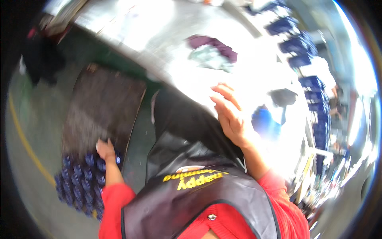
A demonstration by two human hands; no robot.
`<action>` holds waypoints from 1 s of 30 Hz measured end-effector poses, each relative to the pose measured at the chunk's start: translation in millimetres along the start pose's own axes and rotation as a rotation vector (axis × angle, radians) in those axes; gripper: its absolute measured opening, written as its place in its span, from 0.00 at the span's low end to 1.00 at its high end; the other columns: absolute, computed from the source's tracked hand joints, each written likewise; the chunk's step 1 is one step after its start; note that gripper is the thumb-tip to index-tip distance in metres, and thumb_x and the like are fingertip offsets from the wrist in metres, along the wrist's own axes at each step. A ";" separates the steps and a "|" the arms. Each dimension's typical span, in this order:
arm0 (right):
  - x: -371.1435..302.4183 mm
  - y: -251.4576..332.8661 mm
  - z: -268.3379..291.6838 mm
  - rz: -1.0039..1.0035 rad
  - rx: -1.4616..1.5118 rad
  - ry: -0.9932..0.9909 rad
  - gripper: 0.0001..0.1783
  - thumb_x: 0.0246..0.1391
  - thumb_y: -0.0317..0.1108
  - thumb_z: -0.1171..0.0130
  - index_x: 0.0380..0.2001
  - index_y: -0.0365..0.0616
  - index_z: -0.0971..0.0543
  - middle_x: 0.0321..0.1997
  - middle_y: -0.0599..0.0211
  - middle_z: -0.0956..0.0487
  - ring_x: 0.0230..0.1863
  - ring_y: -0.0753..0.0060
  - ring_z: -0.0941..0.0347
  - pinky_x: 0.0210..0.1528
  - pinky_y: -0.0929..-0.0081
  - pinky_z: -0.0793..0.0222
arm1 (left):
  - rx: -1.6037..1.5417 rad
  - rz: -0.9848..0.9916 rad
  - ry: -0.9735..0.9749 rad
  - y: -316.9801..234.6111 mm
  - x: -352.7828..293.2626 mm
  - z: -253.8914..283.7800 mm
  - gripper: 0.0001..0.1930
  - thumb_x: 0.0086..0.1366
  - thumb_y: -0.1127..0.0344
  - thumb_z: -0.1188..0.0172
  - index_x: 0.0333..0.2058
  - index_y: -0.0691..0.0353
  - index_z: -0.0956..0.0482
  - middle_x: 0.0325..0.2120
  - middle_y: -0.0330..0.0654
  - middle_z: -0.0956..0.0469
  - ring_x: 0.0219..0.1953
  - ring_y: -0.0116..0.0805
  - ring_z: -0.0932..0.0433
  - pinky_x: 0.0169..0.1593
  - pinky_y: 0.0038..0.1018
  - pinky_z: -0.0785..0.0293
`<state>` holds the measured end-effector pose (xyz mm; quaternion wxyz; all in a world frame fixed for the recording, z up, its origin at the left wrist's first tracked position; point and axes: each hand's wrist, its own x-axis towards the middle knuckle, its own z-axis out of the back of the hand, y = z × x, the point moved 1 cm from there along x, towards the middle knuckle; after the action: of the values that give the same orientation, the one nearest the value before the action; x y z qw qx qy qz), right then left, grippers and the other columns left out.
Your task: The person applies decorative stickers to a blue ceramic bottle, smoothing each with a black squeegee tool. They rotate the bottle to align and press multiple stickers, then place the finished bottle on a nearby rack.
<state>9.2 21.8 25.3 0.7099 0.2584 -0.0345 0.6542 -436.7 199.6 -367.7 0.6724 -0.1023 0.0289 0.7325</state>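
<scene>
My left hand reaches down at the left, over a brown board low beside the table. Its fingers look apart, with a small white spot at one fingertip that I cannot make out. Just under it, several dark blue, round-topped pieces stand in close rows on the near end of the board. My right hand hovers by the front edge of the bright table, fingers loosely bent and apart, nothing visible in them. Beyond it lies a crumpled maroon and pale green cloth.
A blue object, blurred by glare, and a dark grey piece are on the table to the right. Stacks of dark blue crates line the far right. A yellow line marks the floor at the left.
</scene>
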 end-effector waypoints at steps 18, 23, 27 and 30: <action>177.1 -538.0 222.1 -0.810 -0.543 -0.428 0.42 0.53 0.66 0.38 0.55 0.36 0.21 0.51 0.46 0.17 0.55 0.46 0.21 0.60 0.59 0.28 | -0.612 -0.636 -0.068 -209.7 -125.4 151.3 0.13 0.69 0.71 0.44 0.48 0.71 0.21 0.46 0.58 0.20 0.49 0.57 0.23 0.57 0.43 0.30; 147.1 -541.9 217.6 -0.718 -0.554 -0.736 0.30 0.52 0.58 0.32 0.43 0.39 0.15 0.45 0.47 0.16 0.50 0.47 0.19 0.56 0.57 0.27 | -0.643 -0.746 -0.167 -260.7 -113.8 218.6 0.14 0.74 0.69 0.50 0.50 0.72 0.23 0.47 0.53 0.21 0.49 0.48 0.23 0.56 0.40 0.29; 99.3 -488.2 230.4 -0.573 -0.480 -0.726 0.22 0.51 0.47 0.29 0.38 0.38 0.16 0.44 0.51 0.19 0.54 0.43 0.28 0.57 0.55 0.29 | -0.639 -0.977 -0.252 -299.7 -98.7 236.9 0.12 0.74 0.70 0.50 0.47 0.72 0.22 0.43 0.52 0.20 0.47 0.46 0.23 0.54 0.39 0.29; 70.2 -421.7 257.7 -0.353 -0.486 -0.754 0.20 0.53 0.47 0.30 0.37 0.38 0.17 0.43 0.53 0.19 0.53 0.47 0.28 0.58 0.58 0.31 | -0.764 -1.128 -0.330 -330.9 -99.3 254.4 0.11 0.74 0.71 0.49 0.47 0.72 0.22 0.43 0.50 0.20 0.46 0.43 0.23 0.53 0.37 0.28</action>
<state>492.9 -24.8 139.5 0.7879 0.3063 -0.3970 0.3575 -129.6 179.3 -68.8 0.8625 -0.2181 -0.3907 0.2365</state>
